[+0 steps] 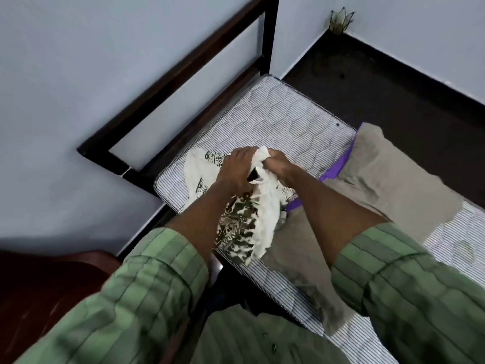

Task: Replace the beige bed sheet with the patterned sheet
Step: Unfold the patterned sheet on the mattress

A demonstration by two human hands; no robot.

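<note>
Both hands up over the head end of the mattress (283, 119), working the patterned sheet (244, 219). Left hand (237, 166) grips a bunch of it, fingers curled into the cloth. Right hand (279, 164) pinches the white edge just beside the left; the two hands are nearly touching at 12 o'clock of the bundle.

Patterned sheet is crumpled, not spread: white with dark green print, hanging from the hands toward 6 o'clock, one flap lying on the mattress at 9 o'clock of the left hand.

Beige sheet (388, 179) is off the head end, heaped on the mattress at 3 o'clock of the hands, running down to 5 o'clock. Purple strip (338, 166) shows along its edge; can't tell what it belongs to.

Striped mattress bare around the heap. Dark headboard (183, 74) at 11 o'clock against the wall. Green sleeves (147, 279) rolled to the forearms.
</note>
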